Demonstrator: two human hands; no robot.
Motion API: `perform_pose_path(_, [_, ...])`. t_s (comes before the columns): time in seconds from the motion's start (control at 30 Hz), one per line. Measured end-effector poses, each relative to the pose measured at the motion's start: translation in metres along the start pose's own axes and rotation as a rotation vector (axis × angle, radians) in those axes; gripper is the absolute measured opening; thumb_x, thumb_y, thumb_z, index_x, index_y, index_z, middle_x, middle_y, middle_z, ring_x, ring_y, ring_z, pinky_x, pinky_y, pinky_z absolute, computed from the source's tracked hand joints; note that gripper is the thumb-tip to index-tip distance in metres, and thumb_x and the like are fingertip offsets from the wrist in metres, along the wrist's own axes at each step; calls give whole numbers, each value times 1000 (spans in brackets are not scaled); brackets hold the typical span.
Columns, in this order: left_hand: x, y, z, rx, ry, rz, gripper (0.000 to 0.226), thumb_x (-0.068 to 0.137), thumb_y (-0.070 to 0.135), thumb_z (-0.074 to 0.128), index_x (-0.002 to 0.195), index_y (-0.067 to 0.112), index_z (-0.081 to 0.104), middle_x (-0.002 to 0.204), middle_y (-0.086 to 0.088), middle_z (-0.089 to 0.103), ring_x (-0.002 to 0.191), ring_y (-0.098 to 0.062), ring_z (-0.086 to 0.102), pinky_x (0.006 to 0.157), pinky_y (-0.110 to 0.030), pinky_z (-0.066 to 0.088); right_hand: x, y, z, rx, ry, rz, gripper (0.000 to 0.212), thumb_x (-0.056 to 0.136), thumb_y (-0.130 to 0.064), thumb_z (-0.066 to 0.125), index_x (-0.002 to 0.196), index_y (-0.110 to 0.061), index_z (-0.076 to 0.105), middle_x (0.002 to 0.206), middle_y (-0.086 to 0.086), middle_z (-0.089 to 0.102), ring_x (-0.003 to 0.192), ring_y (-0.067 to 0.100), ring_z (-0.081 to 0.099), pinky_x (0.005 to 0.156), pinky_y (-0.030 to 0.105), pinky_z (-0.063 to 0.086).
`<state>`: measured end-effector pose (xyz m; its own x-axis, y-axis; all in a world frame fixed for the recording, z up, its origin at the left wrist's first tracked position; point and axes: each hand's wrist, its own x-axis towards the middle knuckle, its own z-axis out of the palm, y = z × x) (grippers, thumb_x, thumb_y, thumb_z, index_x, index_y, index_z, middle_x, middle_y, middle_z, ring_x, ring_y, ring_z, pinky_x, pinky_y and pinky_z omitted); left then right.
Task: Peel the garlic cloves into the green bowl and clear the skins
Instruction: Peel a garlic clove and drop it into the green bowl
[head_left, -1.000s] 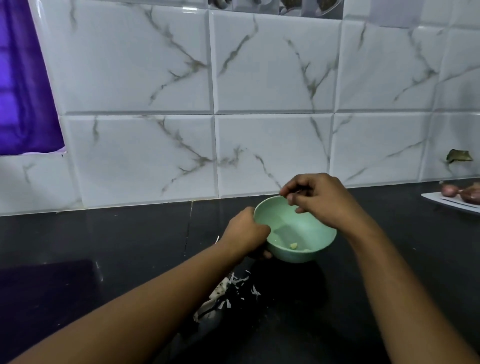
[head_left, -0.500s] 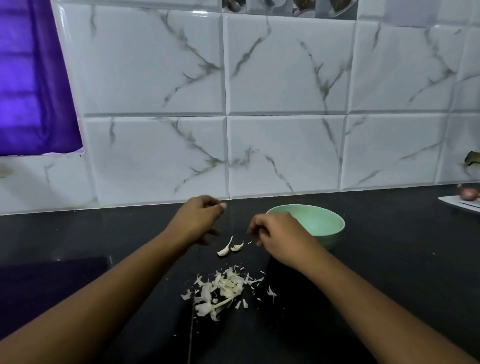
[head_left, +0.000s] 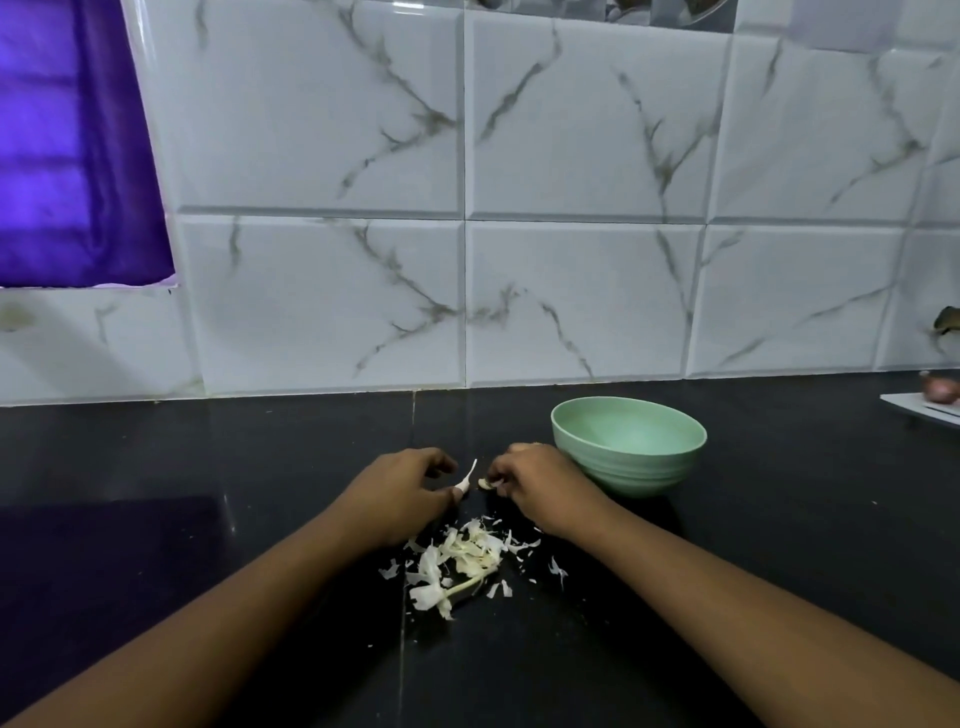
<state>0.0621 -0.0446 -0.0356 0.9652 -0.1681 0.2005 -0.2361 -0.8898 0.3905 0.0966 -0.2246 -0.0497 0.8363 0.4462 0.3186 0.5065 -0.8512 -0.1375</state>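
A green bowl (head_left: 628, 447) stands on the black counter, right of my hands; its inside is hidden from this angle. My left hand (head_left: 400, 493) pinches an unpeeled garlic clove (head_left: 464, 483) with a thin white tail pointing up. Beside it, my right hand (head_left: 540, 483) has curled fingers on a second small clove (head_left: 485, 484) lying on the counter. A pile of white garlic skins (head_left: 462, 561) lies just in front of both hands.
A marbled tile wall (head_left: 571, 260) closes the back of the counter. A white plate (head_left: 924, 408) with a reddish shallot (head_left: 940, 387) sits at the far right edge. A purple curtain (head_left: 67, 156) hangs at the upper left.
Both hands left the bowl and came down to the two cloves on the counter. My left hand now grips the tailed clove and my right hand has reached the other one.
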Motion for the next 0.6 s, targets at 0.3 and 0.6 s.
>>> perform_pose_path(0.3, [-7, 4, -7, -78, 151, 123, 41, 86, 26, 69, 125, 31, 59, 123, 13, 62, 114, -2, 55, 91, -16, 38, -16, -4, -16, 315, 156, 147, 9, 85, -9, 65, 90, -12, 72, 75, -1, 67, 70, 11, 61, 64, 10, 42])
perform_pose_path(0.6, [-15, 14, -2, -574, 169, 231, 17, 78, 21, 76, 93, 28, 76, 79, 5, 75, 77, -18, 72, 77, -30, 58, -27, -17, -26, 1430, -9, 278, 4, 83, -4, 66, 79, -4, 64, 77, 12, 68, 53, 8, 63, 50, 20, 54])
